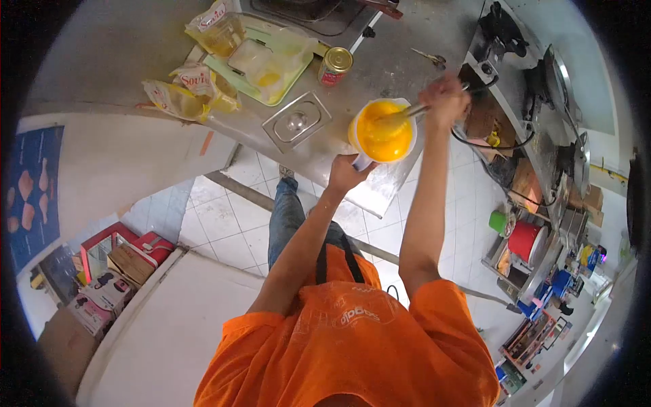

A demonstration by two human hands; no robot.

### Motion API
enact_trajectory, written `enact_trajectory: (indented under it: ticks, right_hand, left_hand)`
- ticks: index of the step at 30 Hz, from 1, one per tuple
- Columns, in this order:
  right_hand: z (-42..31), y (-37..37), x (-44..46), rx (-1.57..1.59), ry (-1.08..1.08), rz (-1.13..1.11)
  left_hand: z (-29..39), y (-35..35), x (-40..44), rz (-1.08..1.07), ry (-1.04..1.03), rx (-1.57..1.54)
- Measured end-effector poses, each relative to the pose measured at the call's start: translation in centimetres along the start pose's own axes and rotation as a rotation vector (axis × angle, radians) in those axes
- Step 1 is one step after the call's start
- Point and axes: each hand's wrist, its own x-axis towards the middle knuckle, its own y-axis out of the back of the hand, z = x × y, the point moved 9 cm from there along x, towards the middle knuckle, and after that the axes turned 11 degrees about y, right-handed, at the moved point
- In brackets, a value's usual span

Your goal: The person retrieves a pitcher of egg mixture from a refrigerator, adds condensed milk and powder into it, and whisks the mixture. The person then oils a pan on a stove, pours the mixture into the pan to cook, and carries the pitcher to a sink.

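Note:
My left hand (347, 173) is closed around the handle of a white pitcher (353, 137) at the counter's front edge. Inside the pitcher is a bright yellow-orange liquid (384, 144). My right hand (444, 102), slightly blurred, grips the metal handle of a whisk (415, 110). The whisk's wire end dips into the liquid and is smeared by motion. Left of the pitcher lies a rectangular steel lid (308, 112) with a round recess. A tin can (336, 66) with a gold top and red label stands behind it.
A pale green tray (293, 83) holds a plastic container. Several opened yellow-and-white bags (220, 34) lie around it. Scissors (430, 57) rest at the back of the steel counter (380, 57). A black cable (498, 146) hangs at the right, beside cluttered shelves.

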Motion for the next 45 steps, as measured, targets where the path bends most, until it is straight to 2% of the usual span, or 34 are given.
enact_trajectory:
  ticks: [1,2,3,5,8,9,11,12,13,15,17,19,21,23,24,27,29,32,33,34,36,39,40,41,42,45]
  right_hand:
    - [1.0,-1.0,-2.1,-0.096,0.018,0.114]
    - [5.8,-0.9,-0.3,0.326,-0.049,-0.140]
    - [10.2,-0.7,0.6,0.689,-0.225,-0.377]
    - [5.2,1.7,2.6,0.567,-0.014,-0.208]
    - [3.7,2.9,1.4,-0.059,0.161,0.046]
    - [6.1,2.6,0.6,0.284,-0.079,0.154]
    - [5.4,3.7,2.5,-0.119,0.152,-0.076]
    - [5.1,4.3,3.3,-0.306,0.287,-0.149]
    - [5.4,5.2,3.3,-0.450,0.444,-0.080]
    - [7.2,5.4,2.1,-0.341,0.328,0.071]
    - [8.0,5.1,3.1,-0.207,0.139,-0.012]
    - [5.4,5.1,4.2,-0.339,0.295,-0.104]
    - [4.0,4.5,1.6,-0.362,0.470,0.019]
    - [6.5,3.0,0.8,0.235,-0.021,-0.108]
    - [6.2,4.2,2.8,0.010,0.020,-0.083]
    - [3.6,5.5,1.7,-0.177,0.233,0.200]
    - [6.1,5.7,0.7,-0.673,0.705,0.051]
    - [-0.7,4.8,1.7,-0.173,0.182,0.225]
    - [-0.2,5.1,1.6,-0.189,0.173,0.237]
    - [3.4,5.4,1.3,-0.361,0.288,0.168]
    - [3.8,4.3,1.5,-0.505,0.347,0.085]
    - [0.2,5.9,3.3,-0.205,0.129,0.164]
    - [1.1,6.2,2.8,-0.259,0.164,0.163]
    - [4.1,6.4,2.2,-0.485,0.289,0.086]
    - [5.7,6.6,1.7,-0.583,0.349,0.063]
    - [1.5,7.0,3.4,-0.288,0.139,0.141]
  left_hand:
    - [0.5,0.0,0.4,-0.031,-0.001,0.003]
    - [0.4,-0.1,0.4,-0.041,-0.022,-0.020]
    - [-0.2,-0.4,0.2,-0.045,-0.035,-0.049]
    - [0.2,-0.2,1.0,-0.052,-0.013,-0.029]
    - [-0.3,-1.1,1.7,-0.069,-0.059,0.070]
    - [-0.4,-1.4,1.7,-0.066,-0.115,0.096]
    - [-0.7,-1.8,2.3,-0.034,-0.220,0.142]
    - [-0.6,-1.8,2.2,-0.049,-0.191,0.148]
    - [0.2,-1.6,2.8,-0.053,-0.172,0.154]
    - [-0.2,-2.1,3.1,-0.083,-0.172,0.199]
    - [-1.4,-3.0,2.6,-0.107,-0.186,0.258]
    - [-2.3,-4.1,3.0,-0.103,-0.212,0.295]
    - [-1.2,-3.5,3.4,-0.099,-0.182,0.277]
    - [-0.9,-3.1,2.6,-0.088,-0.233,0.172]
    - [-1.2,-3.3,2.7,-0.083,-0.242,0.175]
    - [-1.7,-4.1,3.5,-0.105,-0.252,0.247]
    - [-1.3,-4.0,3.1,-0.147,-0.224,0.219]
    - [-1.5,-4.0,3.4,-0.137,-0.221,0.206]
    - [-1.5,-4.0,3.5,-0.132,-0.229,0.216]
    - [-1.4,-4.0,3.6,-0.127,-0.236,0.227]
    - [-1.1,-4.0,3.2,-0.151,-0.241,0.245]
    - [-1.6,-4.4,3.4,-0.131,-0.236,0.238]
    - [-1.7,-4.4,3.9,-0.124,-0.232,0.244]
    - [-1.5,-4.4,4.0,-0.140,-0.226,0.263]
    - [-1.3,-4.5,3.7,-0.159,-0.217,0.280]
    - [-0.8,-4.2,3.6,-0.190,-0.169,0.289]
